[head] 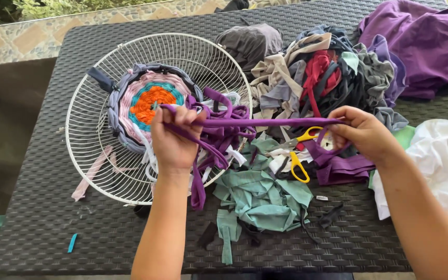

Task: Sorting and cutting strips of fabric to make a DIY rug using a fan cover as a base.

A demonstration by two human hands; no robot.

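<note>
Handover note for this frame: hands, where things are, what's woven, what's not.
Left hand: closed on one end of the purple fabric strip, over the white wire fan guard.
Right hand: grips the other end; strip stretched taut between both hands.
Woven disc sits in the guard's centre: orange middle, then teal, pink and grey-blue rings.
Yellow-handled scissors lie on the table under the strip, beside green fabric scraps; mixed strip pile behind.
Done: centre rings woven.
Left: outer wires of the guard bare; purple strip looks not yet woven in.
</note>
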